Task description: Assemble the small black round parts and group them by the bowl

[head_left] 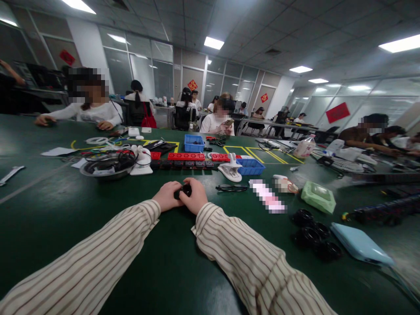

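Note:
Both my hands meet low over the green table, close to its middle, around a small black rounded part [187,190]. My left hand [167,197] closes on its left side, and my right hand [196,196] wraps it from the right with the thumb across the front. Fingers cover most of the part, so its exact kind cannot be made out. To the right lie several glossy black ring-shaped parts [311,235] in a loose cluster. Folded black glasses [232,188] rest just beyond my right hand.
Ahead stand a metal bowl of cables [106,174], red socket strips [186,156], blue bins [194,142] and a white clip-on device [230,168]. At right are a green tissue pack [318,197] and a light-blue case [361,243]. Other people sit across the table.

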{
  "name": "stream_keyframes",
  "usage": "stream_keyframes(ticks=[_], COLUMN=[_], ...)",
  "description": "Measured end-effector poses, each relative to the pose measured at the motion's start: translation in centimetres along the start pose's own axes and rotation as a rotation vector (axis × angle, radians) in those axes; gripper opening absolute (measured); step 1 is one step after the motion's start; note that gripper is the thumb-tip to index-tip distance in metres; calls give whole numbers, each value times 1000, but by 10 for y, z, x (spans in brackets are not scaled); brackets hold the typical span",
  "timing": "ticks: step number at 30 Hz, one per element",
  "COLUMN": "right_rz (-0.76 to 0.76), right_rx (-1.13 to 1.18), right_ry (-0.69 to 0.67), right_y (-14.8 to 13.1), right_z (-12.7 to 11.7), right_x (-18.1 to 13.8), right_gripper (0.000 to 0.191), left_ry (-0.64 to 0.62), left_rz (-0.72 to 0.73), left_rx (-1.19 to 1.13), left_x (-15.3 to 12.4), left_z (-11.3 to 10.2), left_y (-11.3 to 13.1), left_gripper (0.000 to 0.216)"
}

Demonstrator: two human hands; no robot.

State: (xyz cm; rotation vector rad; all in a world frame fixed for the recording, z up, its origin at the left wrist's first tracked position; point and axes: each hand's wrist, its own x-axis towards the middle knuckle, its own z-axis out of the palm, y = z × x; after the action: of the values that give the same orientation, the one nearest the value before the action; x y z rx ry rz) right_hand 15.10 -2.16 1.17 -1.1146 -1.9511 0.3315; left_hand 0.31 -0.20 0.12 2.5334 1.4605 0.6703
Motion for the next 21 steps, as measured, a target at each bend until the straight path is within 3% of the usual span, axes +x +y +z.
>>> stream_keyframes(ticks=[5, 12, 21], right_rz=[-53, 25, 94], right_rx=[118, -24, -133], right_ry=[-35, 23, 49], right_y=[0, -3, -5], right_z=[1, -1, -1], right_x=[-3, -1, 0], right_gripper=[50, 49, 52], left_ry=[-25, 25, 20], left_rz=[13, -60, -96], left_rx=[-105, -33, 103], left_x=[0, -2, -5], left_z=[3, -1, -3], left_y=[-6, 4, 21], left_gripper=[41, 56, 47])
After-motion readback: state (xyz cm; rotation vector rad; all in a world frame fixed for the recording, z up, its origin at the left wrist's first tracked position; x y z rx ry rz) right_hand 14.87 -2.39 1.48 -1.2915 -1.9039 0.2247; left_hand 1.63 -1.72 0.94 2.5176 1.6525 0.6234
